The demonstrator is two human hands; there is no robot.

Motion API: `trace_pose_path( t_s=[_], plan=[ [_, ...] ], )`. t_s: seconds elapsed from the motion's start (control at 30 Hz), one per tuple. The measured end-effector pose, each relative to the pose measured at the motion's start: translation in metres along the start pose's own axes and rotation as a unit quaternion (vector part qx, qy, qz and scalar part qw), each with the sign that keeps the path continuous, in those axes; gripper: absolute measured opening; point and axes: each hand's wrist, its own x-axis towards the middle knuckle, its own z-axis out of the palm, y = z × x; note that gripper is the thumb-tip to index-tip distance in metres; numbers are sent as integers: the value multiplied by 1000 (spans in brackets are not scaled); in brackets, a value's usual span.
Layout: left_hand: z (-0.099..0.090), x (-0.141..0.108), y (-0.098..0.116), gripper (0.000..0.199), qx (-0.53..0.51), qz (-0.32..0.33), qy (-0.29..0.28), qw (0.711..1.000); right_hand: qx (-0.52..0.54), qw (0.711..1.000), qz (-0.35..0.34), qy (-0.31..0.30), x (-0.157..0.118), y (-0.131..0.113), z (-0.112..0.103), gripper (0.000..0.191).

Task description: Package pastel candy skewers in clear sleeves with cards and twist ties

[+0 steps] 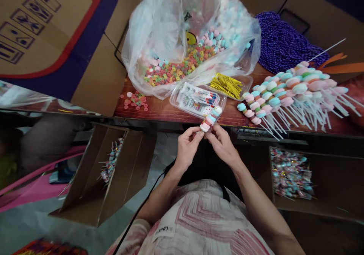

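Seen from my remote station: both of the person's hands meet at the near edge of the wooden table [170, 113], working a candy skewer [210, 118] between them. The left hand [187, 146] pinches the skewer's near end with thumb and fingertips pressed together; the right hand [222, 143] closes its fingers on the same end from the other side. The skewer tilts up and away, its far tip over a clear plastic tray [196, 101] of small packets.

I judge the skewer light, its stacked pastel pieces soft or brittle and liable to slide or crack if squeezed; the bare stick end looks like the safest place to hold, though it is hidden by the fingers.

Far of the hands, an open plastic bag [170, 31] holds ring-shaped and pastel sweets. To the right lies a pile of finished skewers [287, 86], with gold twist ties [227, 85] just left of it and purple beads [284, 44] beyond. Cardboard boxes below hold more skewers, left [110, 164] and right [290, 173].
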Motion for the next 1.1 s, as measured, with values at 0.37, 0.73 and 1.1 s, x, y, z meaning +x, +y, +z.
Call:
trace_pose_path(
  t_s=[0.37,0.73,1.1],
  plan=[
    [-3,12,15,31,-157,-171,-25,972,-225,939,-243,93,-4,14,3,24],
    [-2,4,4,37,-165,-157,-82,970,-182,931,-261,178,-8,0,23,15],
    [-13,-13,17,53,60,52,-107,991,-34,972,-168,160,-17,-36,13,13]
  ],
)
